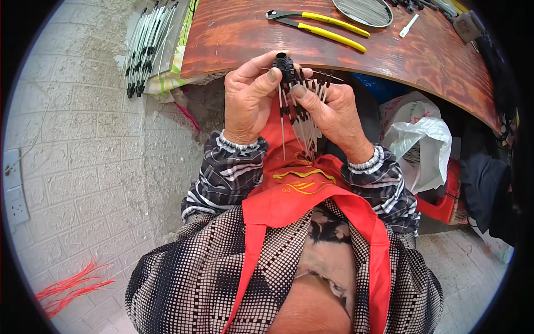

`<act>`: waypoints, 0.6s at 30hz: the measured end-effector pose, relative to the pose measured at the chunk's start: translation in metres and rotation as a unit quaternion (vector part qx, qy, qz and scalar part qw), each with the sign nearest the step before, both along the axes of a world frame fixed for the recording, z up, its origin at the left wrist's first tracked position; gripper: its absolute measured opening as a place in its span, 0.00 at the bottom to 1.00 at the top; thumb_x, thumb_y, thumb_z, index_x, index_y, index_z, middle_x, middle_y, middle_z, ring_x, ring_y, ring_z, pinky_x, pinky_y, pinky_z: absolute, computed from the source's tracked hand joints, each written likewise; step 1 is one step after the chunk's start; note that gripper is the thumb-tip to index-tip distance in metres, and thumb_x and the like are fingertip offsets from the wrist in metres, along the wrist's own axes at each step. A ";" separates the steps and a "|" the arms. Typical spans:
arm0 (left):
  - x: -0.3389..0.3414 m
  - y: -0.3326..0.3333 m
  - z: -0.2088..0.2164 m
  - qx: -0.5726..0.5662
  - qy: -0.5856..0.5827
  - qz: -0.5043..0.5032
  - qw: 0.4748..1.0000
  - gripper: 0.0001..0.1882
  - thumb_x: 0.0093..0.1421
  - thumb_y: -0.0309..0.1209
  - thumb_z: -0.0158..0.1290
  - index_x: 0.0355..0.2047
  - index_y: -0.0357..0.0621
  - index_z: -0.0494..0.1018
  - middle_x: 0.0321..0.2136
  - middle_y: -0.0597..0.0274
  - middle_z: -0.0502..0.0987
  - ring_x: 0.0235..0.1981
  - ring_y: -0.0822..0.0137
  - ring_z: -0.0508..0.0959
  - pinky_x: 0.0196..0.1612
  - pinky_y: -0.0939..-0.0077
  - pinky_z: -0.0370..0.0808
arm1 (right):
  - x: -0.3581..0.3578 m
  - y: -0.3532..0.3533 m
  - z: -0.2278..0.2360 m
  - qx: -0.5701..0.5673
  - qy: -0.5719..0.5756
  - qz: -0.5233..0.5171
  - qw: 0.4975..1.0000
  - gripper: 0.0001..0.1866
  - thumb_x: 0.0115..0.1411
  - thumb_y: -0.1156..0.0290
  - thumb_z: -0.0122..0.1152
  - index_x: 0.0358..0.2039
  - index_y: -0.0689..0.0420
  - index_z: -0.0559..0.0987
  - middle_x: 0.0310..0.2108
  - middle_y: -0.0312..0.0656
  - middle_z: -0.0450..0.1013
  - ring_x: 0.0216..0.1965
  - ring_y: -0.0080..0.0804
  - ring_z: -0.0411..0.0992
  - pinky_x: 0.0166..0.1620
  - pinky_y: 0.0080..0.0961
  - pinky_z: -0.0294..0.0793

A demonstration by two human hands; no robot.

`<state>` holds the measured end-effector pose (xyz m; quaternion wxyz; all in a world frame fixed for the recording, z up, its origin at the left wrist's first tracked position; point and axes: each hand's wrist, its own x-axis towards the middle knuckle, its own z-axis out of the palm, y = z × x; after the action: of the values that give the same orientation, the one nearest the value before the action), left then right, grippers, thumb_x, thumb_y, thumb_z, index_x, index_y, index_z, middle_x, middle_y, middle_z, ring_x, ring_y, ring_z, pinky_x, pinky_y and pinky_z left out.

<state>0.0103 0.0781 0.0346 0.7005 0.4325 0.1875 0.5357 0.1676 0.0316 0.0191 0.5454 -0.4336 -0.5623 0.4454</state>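
Above my lap, both hands grip one folding frame like an umbrella's: a black plastic hub [282, 62] with a threaded top, and several thin metal ribs [300, 125] with black joints hanging below it. My left hand [250, 94] closes around the hub's left side, its thumb lying against the hub. On the other side my right hand [332, 111] pinches the black rib ends close under the hub, thumb in front. A few thin rods stick out sideways past the fingers. The fingertips behind the hub are hidden.
Yellow-handled pliers [328, 32] lie on the wooden table [233, 42], near a round dish [364, 11] of thin metal pins and a small white tool [409, 26]. Rib bundles [149, 50] lean at left. White bags [420, 139] and a red crate [439, 206] stand at right.
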 end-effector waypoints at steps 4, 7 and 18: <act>-0.007 0.001 -0.002 0.017 0.018 -0.032 0.999 0.20 0.62 0.30 0.54 0.51 0.29 0.70 0.40 0.46 0.78 0.45 0.50 0.79 0.52 0.58 0.75 | 0.000 0.000 0.007 0.005 -0.026 0.003 1.000 0.15 0.62 0.63 0.60 0.26 0.62 0.80 0.13 0.34 0.69 0.18 0.16 0.65 0.23 0.21 0.66; -0.009 0.001 -0.002 0.019 0.017 -0.035 0.999 0.21 0.62 0.30 0.55 0.51 0.28 0.70 0.41 0.44 0.78 0.45 0.50 0.79 0.51 0.58 0.75 | 0.001 -0.001 0.013 -0.017 -0.042 0.015 0.999 0.16 0.63 0.63 0.59 0.24 0.62 0.80 0.13 0.35 0.70 0.17 0.17 0.66 0.23 0.21 0.67; -0.018 0.009 -0.002 -0.012 0.069 -0.066 0.995 0.22 0.63 0.31 0.53 0.52 0.27 0.68 0.41 0.41 0.78 0.45 0.52 0.79 0.52 0.60 0.75 | 0.005 0.004 0.017 -0.043 -0.057 0.076 0.995 0.16 0.63 0.64 0.59 0.21 0.60 0.77 0.14 0.27 0.66 0.19 0.13 0.59 0.21 0.19 0.59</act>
<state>-0.0080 0.0874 0.0324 0.7251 0.4716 0.2128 0.4545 0.1728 0.0355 0.0361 0.4579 -0.4370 -0.6042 0.4841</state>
